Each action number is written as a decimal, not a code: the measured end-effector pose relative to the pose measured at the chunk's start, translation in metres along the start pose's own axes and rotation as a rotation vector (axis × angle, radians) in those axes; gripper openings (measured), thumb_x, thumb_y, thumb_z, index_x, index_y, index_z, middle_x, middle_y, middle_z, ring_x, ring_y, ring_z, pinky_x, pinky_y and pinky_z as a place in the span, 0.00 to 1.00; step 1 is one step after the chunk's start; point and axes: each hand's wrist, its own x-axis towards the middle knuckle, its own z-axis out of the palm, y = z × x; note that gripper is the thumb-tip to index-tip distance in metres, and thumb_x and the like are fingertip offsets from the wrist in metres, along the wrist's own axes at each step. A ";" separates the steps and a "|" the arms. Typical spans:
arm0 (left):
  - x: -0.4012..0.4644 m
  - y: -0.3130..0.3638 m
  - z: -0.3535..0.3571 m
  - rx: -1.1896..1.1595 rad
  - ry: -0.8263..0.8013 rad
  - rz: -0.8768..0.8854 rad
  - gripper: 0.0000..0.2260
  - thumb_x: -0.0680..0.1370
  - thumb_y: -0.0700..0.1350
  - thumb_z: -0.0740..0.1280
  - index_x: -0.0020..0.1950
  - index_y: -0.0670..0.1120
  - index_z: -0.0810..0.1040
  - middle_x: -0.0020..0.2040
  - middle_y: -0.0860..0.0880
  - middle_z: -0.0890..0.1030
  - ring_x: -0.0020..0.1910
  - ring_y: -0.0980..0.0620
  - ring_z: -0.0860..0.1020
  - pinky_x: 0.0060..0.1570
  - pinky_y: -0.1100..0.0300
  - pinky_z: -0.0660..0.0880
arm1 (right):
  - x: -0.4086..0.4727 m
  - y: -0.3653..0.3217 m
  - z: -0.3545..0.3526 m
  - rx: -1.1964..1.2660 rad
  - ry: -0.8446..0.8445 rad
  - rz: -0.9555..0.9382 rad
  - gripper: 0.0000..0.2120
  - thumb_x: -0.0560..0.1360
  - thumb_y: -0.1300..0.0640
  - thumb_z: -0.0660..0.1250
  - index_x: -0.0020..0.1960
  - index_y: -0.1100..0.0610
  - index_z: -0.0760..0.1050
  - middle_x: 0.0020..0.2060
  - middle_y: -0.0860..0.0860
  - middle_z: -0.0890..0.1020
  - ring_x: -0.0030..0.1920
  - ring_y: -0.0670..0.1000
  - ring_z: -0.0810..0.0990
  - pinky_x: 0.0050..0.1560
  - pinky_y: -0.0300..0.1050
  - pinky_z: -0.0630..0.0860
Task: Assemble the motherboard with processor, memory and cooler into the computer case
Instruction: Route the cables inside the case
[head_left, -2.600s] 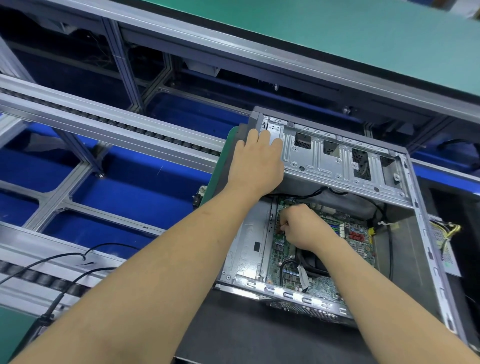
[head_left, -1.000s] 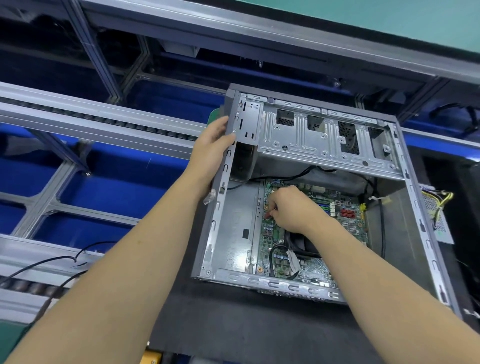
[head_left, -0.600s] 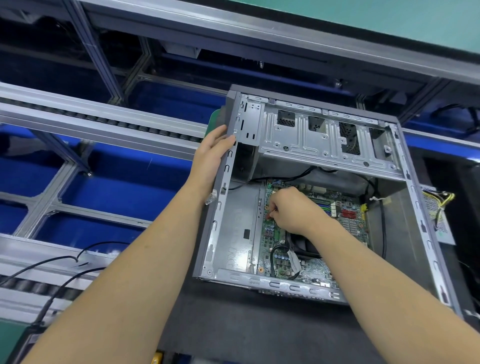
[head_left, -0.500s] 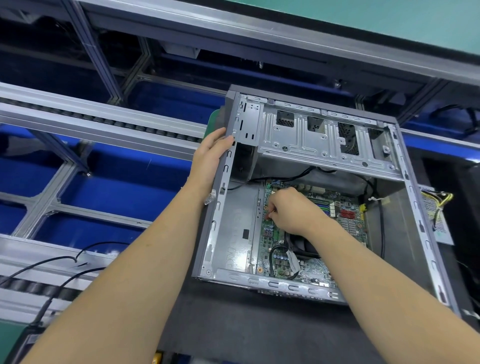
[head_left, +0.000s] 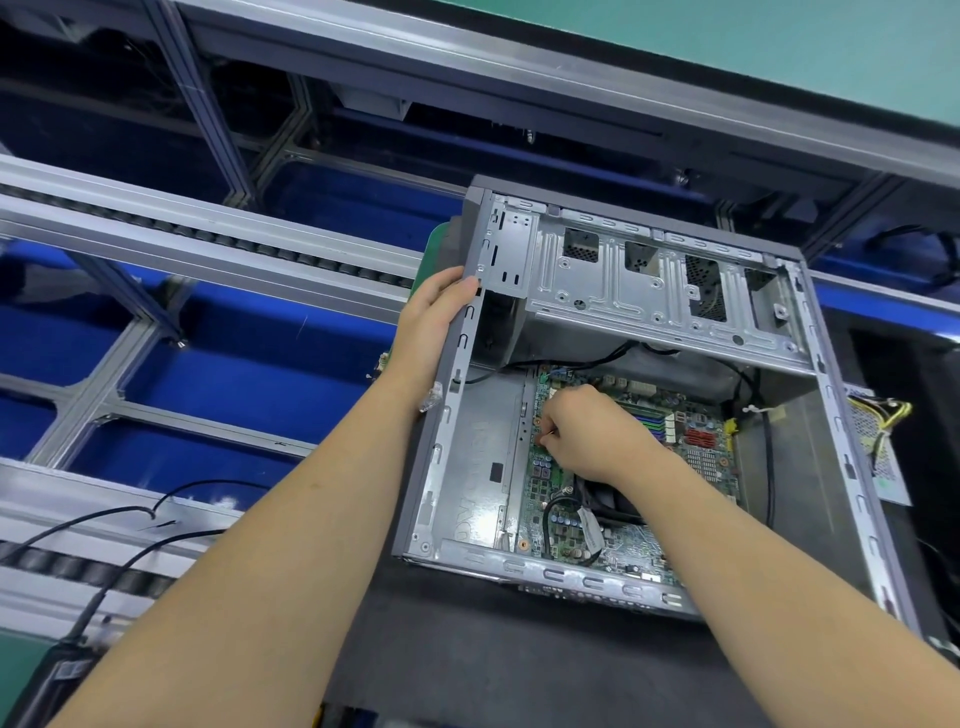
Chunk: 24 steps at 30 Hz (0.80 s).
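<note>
An open grey computer case (head_left: 670, 306) lies on its side on a black mat (head_left: 467, 649). Inside it sits the green motherboard (head_left: 550, 525), with green memory sticks (head_left: 652, 418) and a black cooler (head_left: 605, 506) partly hidden under my right forearm. My left hand (head_left: 431, 322) holds the case's left wall, with the thumb on the rim and the fingers outside. My right hand (head_left: 587, 431) reaches into the case. Its curled fingers pinch a small metal piece (head_left: 551, 431) at the board's left edge; what the piece is I cannot tell.
A power supply (head_left: 878, 452) with yellow wires lies right of the case. Aluminium conveyor rails (head_left: 208, 244) run across the left over blue panels. Black cables (head_left: 130, 519) trail at lower left. A green pad (head_left: 439, 244) shows behind the case's far left corner.
My left hand has moved from the top of the drive cage to the case's left wall. My right hand has stayed at the board's left edge.
</note>
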 end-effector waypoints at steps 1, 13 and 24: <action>0.000 -0.001 0.000 -0.004 -0.003 -0.003 0.17 0.81 0.49 0.65 0.69 0.47 0.75 0.64 0.49 0.79 0.62 0.55 0.78 0.54 0.67 0.74 | -0.001 0.000 0.000 0.001 0.003 -0.004 0.07 0.76 0.63 0.66 0.45 0.67 0.80 0.44 0.63 0.83 0.46 0.63 0.82 0.44 0.57 0.81; 0.003 -0.006 -0.001 -0.029 0.003 -0.013 0.17 0.80 0.50 0.66 0.68 0.49 0.76 0.62 0.52 0.80 0.60 0.56 0.79 0.57 0.64 0.75 | 0.000 0.001 -0.001 -0.006 0.000 0.018 0.08 0.75 0.63 0.66 0.42 0.68 0.77 0.44 0.64 0.83 0.43 0.63 0.82 0.37 0.53 0.77; 0.003 -0.005 -0.001 -0.060 0.005 -0.020 0.16 0.80 0.50 0.67 0.68 0.49 0.76 0.60 0.53 0.82 0.57 0.58 0.81 0.47 0.71 0.75 | -0.001 0.001 -0.001 -0.001 0.005 0.012 0.09 0.76 0.62 0.66 0.42 0.68 0.78 0.42 0.64 0.83 0.44 0.63 0.82 0.35 0.53 0.75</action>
